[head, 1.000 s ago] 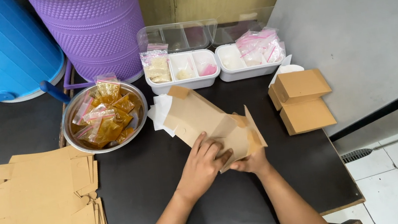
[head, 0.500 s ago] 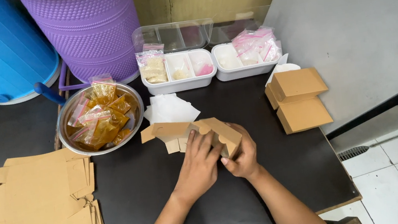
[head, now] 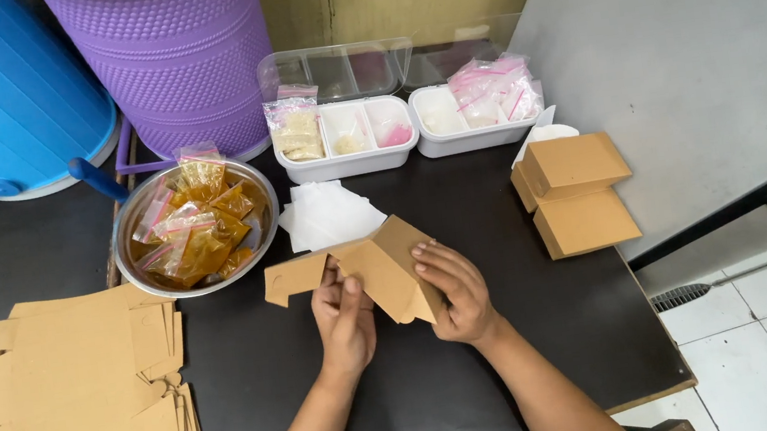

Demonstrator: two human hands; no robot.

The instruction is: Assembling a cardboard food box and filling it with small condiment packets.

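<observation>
Both hands are gripping a half-folded brown cardboard box (head: 380, 269) above the dark table (head: 518, 355). The left hand (head: 345, 320) is clasping its underside, thumb pressing upward. The right hand (head: 456, 289) is lying with fingers spread over the box's right panel. White paper sheets (head: 330, 214) are lying just behind the box.

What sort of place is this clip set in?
Probably a small home or back-room packing spot: a dark table with a stack of flat cardboard blanks, folded boxes, and a metal bowl of sachets, beside plastic bins on a tiled floor.
</observation>
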